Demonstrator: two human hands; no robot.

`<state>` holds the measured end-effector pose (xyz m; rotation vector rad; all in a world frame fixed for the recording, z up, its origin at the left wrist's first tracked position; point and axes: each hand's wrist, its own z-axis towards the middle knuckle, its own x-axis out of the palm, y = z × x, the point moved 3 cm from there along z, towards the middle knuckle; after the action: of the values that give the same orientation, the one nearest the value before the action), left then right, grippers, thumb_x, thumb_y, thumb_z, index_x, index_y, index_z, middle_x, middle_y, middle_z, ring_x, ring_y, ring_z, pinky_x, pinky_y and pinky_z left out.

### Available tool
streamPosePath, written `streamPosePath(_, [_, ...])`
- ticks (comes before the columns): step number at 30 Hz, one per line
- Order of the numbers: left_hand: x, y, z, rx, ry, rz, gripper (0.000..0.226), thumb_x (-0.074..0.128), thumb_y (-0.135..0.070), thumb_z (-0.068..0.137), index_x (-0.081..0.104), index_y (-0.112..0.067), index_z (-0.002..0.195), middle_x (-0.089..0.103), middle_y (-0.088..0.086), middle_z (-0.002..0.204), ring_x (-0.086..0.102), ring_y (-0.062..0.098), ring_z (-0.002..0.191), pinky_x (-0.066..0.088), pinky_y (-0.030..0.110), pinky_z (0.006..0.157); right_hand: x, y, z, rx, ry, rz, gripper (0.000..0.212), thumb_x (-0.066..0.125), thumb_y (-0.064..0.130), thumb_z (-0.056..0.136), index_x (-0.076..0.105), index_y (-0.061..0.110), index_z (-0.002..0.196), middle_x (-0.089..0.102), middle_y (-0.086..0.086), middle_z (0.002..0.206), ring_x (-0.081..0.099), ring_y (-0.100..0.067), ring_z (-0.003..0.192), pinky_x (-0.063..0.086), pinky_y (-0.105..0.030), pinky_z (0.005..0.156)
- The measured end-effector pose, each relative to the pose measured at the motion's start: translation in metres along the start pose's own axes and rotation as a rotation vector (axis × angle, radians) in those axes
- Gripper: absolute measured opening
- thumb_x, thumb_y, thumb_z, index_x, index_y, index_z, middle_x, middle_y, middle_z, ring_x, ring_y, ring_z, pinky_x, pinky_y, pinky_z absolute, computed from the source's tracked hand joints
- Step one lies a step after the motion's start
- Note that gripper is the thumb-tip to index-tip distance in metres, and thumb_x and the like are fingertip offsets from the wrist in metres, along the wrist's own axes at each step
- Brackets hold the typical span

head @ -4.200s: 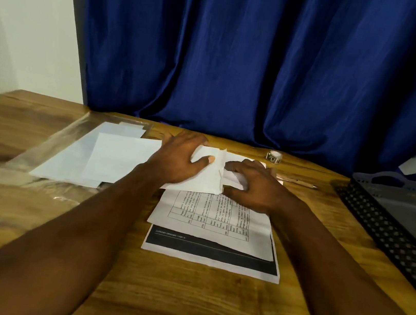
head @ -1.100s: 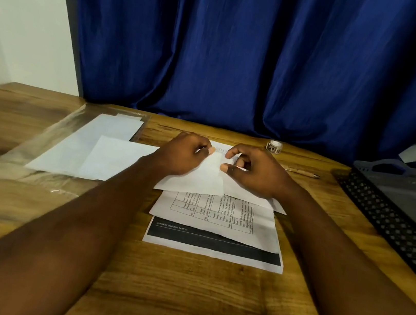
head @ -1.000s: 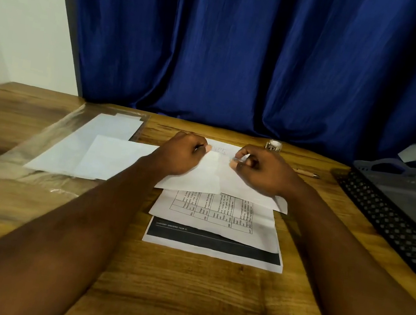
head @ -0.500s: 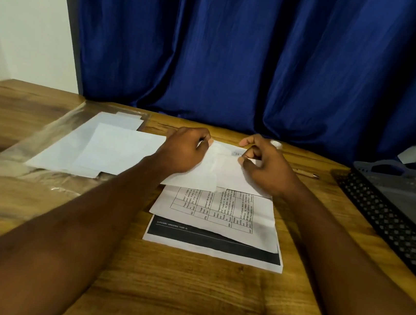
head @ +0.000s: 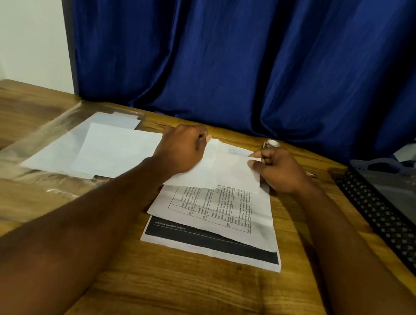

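Observation:
A white sheet of paper (head: 229,170) lies on top of a stack of printed sheets in the middle of the wooden table. My left hand (head: 182,150) grips its left part with curled fingers. At its far right corner my right hand (head: 278,169) pinches the paper between thumb and fingers. Below them a printed sheet with a table (head: 216,210) shows, and under that a sheet with a black band (head: 211,247).
A clear plastic sleeve (head: 21,172) with white sheets (head: 110,153) lies at the left. A small tape roll (head: 272,143) sits behind my right hand, a pen tip (head: 311,174) beside it. A black mesh tray (head: 398,210) stands at the right. Blue curtain (head: 243,54) behind.
My right hand has slid right along the top sheet to its far right corner. My left hand has kept its grip and shifted slightly away from me.

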<state>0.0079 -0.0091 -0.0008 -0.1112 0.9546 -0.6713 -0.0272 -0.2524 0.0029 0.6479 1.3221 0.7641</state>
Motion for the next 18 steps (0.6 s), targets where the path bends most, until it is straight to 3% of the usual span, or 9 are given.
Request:
streamPosePath(3, [0.002, -0.003, -0.001, -0.004, -0.001, 0.016, 0.014, 0.046, -0.025, 0.106, 0.056, -0.027, 0.096, 0.069, 0.0, 0.098, 0.058, 0.02, 0.091, 0.039, 0.044, 0.095, 0.014, 0.007, 0.003, -0.007, -0.023, 0.18, 0.007, 0.069, 0.007, 0.101, 0.075, 0.005, 0.103, 0.081, -0.013, 0.093, 0.079, -0.024, 0.085, 0.063, -0.035, 0.072])
streamPosePath(6, [0.002, -0.006, -0.002, 0.005, -0.011, 0.04, 0.018, 0.045, -0.024, 0.106, 0.062, -0.021, 0.102, 0.07, 0.002, 0.1, 0.061, 0.023, 0.094, 0.038, 0.043, 0.094, 0.033, 0.015, 0.001, 0.005, -0.035, 0.324, 0.008, 0.073, 0.005, 0.097, 0.074, 0.004, 0.104, 0.078, -0.021, 0.092, 0.078, -0.037, 0.087, 0.064, -0.054, 0.079])
streamPosePath(10, [0.003, -0.01, -0.002, 0.024, -0.013, 0.081, 0.02, 0.045, -0.024, 0.107, 0.064, -0.019, 0.108, 0.07, 0.002, 0.103, 0.058, 0.021, 0.091, 0.039, 0.044, 0.094, 0.045, 0.029, -0.005, -0.088, -0.121, 0.212, 0.016, 0.08, 0.012, 0.093, 0.071, 0.009, 0.105, 0.074, -0.024, 0.086, 0.069, -0.033, 0.066, 0.06, -0.044, 0.063])
streamPosePath(14, [0.002, -0.011, -0.001, 0.013, -0.022, 0.045, 0.022, 0.044, -0.027, 0.108, 0.064, -0.019, 0.109, 0.07, 0.002, 0.104, 0.059, 0.021, 0.094, 0.04, 0.045, 0.096, 0.044, 0.03, -0.005, -0.077, -0.213, 0.129, 0.027, 0.082, 0.019, 0.091, 0.067, 0.017, 0.114, 0.069, -0.002, 0.1, 0.063, -0.01, 0.078, 0.056, -0.028, 0.068])
streamPosePath(18, [0.001, -0.014, 0.0, 0.02, -0.033, 0.043, 0.023, 0.042, -0.029, 0.109, 0.063, -0.019, 0.111, 0.069, 0.002, 0.105, 0.059, 0.021, 0.095, 0.038, 0.044, 0.097, 0.042, 0.023, -0.007, 0.186, 0.05, 0.483, 0.039, 0.073, 0.007, 0.098, 0.059, 0.02, 0.131, 0.076, -0.007, 0.103, 0.072, -0.009, 0.069, 0.056, -0.024, 0.056])
